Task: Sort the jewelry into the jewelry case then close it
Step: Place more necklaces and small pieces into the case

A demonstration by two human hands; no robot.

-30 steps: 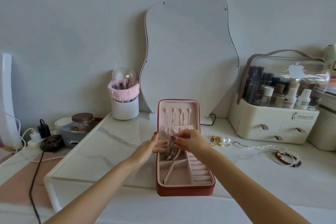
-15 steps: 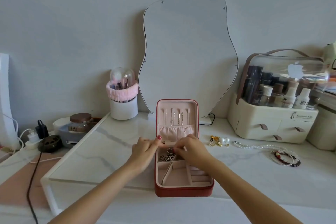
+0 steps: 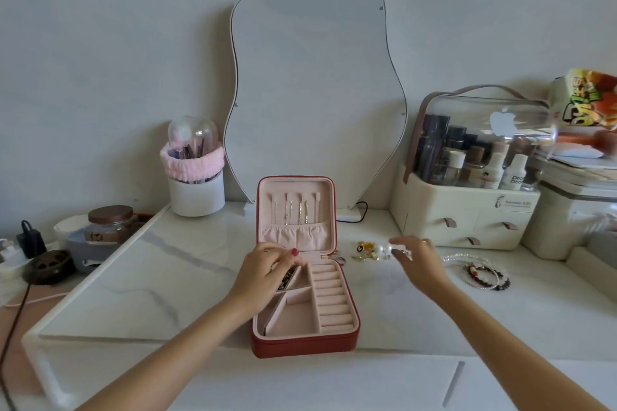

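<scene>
Left hand (image 3: 267, 269) w/ fingers curled down into the back-left compartment of the red jewelry case (image 3: 302, 340), touching the dark chain jewelry (image 3: 287, 278) there; grip unclear. Right hand (image 3: 414, 259) loosely spread, blurred, holds nothing, over the table (image 3: 167, 280) just beside the gold & pearl earrings (image 3: 369, 250). Case lid upright, thin necklaces (image 3: 295, 212) hanging inside. Bead bracelets (image 3: 484, 274) lie further right

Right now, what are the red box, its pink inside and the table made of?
The box looks like red faux leather: matte and slightly grainy. Its pink lining seems velvety fabric, soft and without shine. The table looks like glossy white marble or a marble-look top, with grey veins and a sheen; which one, I cannot tell.
</scene>
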